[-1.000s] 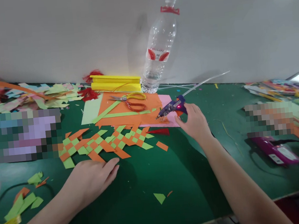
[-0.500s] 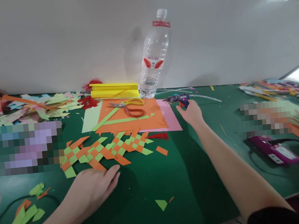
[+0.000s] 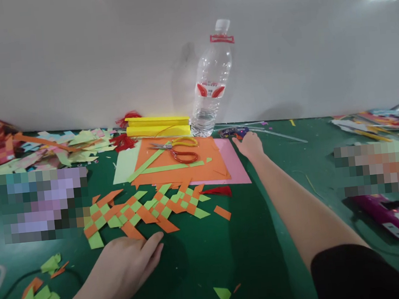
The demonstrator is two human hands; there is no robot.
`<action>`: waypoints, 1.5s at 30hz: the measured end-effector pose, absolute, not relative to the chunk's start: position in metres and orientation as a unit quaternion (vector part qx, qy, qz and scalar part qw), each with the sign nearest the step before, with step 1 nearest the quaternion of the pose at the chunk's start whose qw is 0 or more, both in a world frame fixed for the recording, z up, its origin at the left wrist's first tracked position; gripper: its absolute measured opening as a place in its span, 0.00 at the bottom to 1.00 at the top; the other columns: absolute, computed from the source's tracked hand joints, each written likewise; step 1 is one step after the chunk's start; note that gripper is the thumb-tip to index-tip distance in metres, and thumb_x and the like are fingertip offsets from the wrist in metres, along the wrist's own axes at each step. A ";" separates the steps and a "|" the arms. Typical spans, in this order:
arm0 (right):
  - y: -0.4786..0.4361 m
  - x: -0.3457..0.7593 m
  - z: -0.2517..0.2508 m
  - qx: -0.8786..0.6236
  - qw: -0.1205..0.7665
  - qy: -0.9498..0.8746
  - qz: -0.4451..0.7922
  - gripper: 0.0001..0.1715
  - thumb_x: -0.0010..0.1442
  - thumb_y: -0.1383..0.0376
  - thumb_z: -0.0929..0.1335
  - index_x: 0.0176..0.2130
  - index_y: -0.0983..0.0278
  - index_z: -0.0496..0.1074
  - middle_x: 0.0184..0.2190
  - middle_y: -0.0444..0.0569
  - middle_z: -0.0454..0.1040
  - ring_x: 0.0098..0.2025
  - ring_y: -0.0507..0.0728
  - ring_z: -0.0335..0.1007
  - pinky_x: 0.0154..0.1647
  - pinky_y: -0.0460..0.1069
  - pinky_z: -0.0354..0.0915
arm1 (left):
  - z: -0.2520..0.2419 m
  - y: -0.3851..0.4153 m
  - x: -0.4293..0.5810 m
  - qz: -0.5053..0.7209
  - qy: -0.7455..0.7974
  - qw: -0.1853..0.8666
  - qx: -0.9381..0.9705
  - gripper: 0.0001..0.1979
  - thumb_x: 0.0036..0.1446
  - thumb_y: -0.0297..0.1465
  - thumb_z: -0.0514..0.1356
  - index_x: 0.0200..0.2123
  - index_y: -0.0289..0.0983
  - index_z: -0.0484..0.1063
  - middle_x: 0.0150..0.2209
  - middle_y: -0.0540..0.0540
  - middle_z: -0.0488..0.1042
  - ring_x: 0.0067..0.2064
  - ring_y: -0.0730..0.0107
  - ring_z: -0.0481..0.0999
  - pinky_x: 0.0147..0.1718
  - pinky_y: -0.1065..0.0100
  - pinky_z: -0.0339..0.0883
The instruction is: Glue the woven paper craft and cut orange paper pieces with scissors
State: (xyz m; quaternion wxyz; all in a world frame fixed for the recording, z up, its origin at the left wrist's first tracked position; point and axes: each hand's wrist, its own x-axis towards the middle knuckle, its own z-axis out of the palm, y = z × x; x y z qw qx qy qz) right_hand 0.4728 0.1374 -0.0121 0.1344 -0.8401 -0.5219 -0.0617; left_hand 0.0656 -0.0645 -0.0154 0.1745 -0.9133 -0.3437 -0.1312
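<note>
My right hand (image 3: 250, 145) reaches far across the green table (image 3: 250, 238) and closes on a small purple glue gun (image 3: 233, 132), which lies near the back wall just right of the water bottle (image 3: 213, 80). A clear glue stick (image 3: 283, 135) trails from the gun to the right. My left hand (image 3: 126, 264) lies flat with fingers out beside the near edge of a woven mat of orange and green paper strips (image 3: 149, 210). Orange (image 3: 180, 170) and pink (image 3: 234, 165) paper sheets lie beyond the mat, with scissors (image 3: 176, 149) on the orange one.
A yellow folded stack (image 3: 158, 125) sits against the wall. Paper scraps (image 3: 61, 146) pile up at back left and loose bits (image 3: 40, 296) at front left. A magenta device (image 3: 393, 218) with a black cable lies at right. More coloured paper (image 3: 376, 123) is at far right.
My right hand carried the glue gun from above the pink sheet back toward the wall and lowered it onto the table beside the bottle. My left hand stayed by the woven mat.
</note>
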 end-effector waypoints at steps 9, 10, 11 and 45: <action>0.150 0.475 -0.016 -0.851 0.108 -0.510 -0.062 0.35 0.63 0.55 0.63 0.54 0.85 0.59 0.52 0.76 0.65 0.56 0.71 0.61 0.53 0.57 0.58 | -0.013 -0.064 0.069 -0.133 -0.350 0.161 -0.913 0.24 0.69 0.30 0.39 0.36 0.39 0.74 0.14 0.53 0.67 0.13 0.66 0.68 0.13 0.67 0.52; 0.151 0.475 -0.017 -0.852 0.109 -0.508 -0.062 0.36 0.63 0.55 0.63 0.54 0.85 0.59 0.52 0.76 0.65 0.56 0.71 0.60 0.52 0.57 0.58 | -0.013 -0.064 0.068 -0.131 -0.350 0.159 -0.914 0.24 0.69 0.31 0.39 0.36 0.38 0.74 0.14 0.53 0.67 0.13 0.66 0.68 0.13 0.67 0.52; 0.150 0.475 -0.017 -0.854 0.110 -0.505 -0.061 0.36 0.63 0.54 0.63 0.55 0.85 0.59 0.52 0.76 0.65 0.57 0.71 0.60 0.52 0.57 0.58 | -0.014 -0.064 0.068 -0.128 -0.350 0.156 -0.915 0.24 0.69 0.31 0.39 0.36 0.38 0.74 0.14 0.53 0.67 0.13 0.66 0.68 0.14 0.68 0.52; -0.075 0.295 0.001 -0.469 0.235 -0.848 -0.077 0.08 0.63 0.64 0.63 0.36 0.62 0.71 0.31 0.49 0.73 0.36 0.59 0.65 0.43 0.55 0.57 | -0.010 -0.069 0.067 -0.092 -0.358 0.125 -0.921 0.19 0.67 0.31 0.45 0.38 0.37 0.75 0.15 0.50 0.69 0.15 0.68 0.69 0.15 0.72 0.52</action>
